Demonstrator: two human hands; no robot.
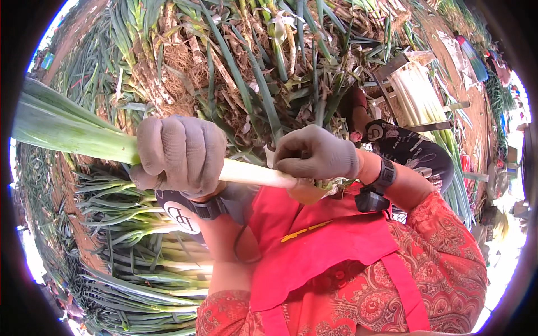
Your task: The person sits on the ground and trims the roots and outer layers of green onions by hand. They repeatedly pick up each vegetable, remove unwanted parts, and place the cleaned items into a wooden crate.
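My left hand (179, 157), in a grey knit glove, is wrapped round a long leek (252, 173), whose broad green leaves (73, 123) stretch to the left and whose white stalk runs right to a pale brownish root end (305, 191). My right hand (314, 157), also gloved, is closed just over the white stalk near that end, its thumb and fingers drawn together; what they pinch, if anything, is too hidden to make out. Both hands are in front of my red apron (314, 252).
A heap of uprooted leeks with tangled roots (179, 67) spreads ahead. Pale leeks (416, 92) lie in a metal frame at the upper right, beside my dark-trousered knee (426, 159). More leeks (140, 280) lie in rows at the lower left on reddish soil (84, 246).
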